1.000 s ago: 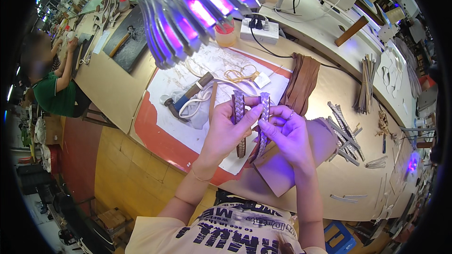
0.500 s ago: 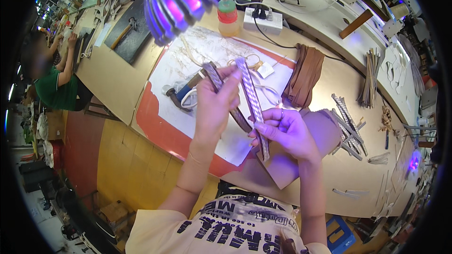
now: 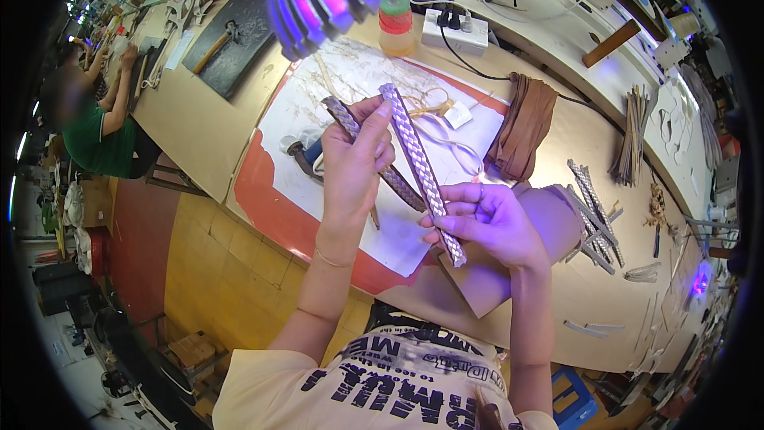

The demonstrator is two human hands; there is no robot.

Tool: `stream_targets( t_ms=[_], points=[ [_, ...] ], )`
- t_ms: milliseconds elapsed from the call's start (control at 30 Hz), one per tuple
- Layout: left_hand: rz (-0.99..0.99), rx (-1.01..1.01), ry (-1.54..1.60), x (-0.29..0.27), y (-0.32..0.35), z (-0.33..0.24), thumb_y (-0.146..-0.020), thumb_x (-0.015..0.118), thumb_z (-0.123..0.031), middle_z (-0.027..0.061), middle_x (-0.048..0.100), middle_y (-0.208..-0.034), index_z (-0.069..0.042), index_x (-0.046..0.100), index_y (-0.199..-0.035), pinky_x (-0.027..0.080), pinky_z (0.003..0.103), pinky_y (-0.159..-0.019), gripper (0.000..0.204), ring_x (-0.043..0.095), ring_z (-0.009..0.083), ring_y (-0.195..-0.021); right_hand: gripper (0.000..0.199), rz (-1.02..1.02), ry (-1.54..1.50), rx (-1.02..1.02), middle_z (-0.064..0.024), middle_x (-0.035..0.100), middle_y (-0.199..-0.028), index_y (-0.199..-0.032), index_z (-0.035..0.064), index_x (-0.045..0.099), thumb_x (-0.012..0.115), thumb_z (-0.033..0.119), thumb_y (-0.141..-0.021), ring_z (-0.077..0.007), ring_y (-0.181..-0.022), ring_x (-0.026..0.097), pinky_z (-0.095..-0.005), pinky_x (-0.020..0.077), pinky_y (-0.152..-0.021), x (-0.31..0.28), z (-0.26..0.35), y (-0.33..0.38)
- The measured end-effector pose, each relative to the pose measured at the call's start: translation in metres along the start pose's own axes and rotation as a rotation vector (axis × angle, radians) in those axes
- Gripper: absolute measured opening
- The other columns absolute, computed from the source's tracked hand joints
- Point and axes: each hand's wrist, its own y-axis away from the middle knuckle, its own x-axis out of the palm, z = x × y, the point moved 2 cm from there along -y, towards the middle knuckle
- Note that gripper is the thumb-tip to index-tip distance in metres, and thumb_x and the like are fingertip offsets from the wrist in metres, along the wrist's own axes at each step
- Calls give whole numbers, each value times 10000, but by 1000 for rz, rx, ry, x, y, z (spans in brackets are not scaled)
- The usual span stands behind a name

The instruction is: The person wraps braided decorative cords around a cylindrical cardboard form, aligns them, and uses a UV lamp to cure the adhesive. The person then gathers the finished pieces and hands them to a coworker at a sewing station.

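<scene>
Right above the near edge of the workbench (image 3: 199,139) the person has both hands up holding braided strips. The left hand (image 3: 354,167) is closed around the upper part of a light braided strip (image 3: 420,167), thumb and fingertips pinching it near its far end, and a second, darker braided strip (image 3: 374,155) runs behind that hand — its far tip sticks out to the left and the rest slants down toward the right under the light one. The right hand (image 3: 489,219) is curled around the lower end of the light strip, fingers wrapped over it, so the strip runs diagonally from far-left to near-right between the two hands. Under all this is a white sheet (image 3: 318,103) on a red mat (image 3: 263,207), with some loose cord and a small dark tool lying on it. Farther back there's a bottle with a red cap (image 3: 395,25) next to a white power strip (image 3: 455,32), and a brown folded piece of leather (image 3: 525,123) to the right. More braided strips (image 3: 593,211) are piled further right — and another person in a green shirt (image 3: 91,131) works at the far left
</scene>
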Motion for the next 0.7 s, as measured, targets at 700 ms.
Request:
stream_targets(
  t_ms=[700],
  points=[
    [81, 158, -421, 8, 15, 1, -880, 686, -161, -49, 546, -579, -20, 635, -942, 293, 188, -400, 161, 407, -1, -446, 396, -24, 42, -43, -193, 669, -1019, -1240, -91, 489, 625, 37, -890, -224, -889, 686, -290, 561, -775, 5, -1, -2]
  ],
)
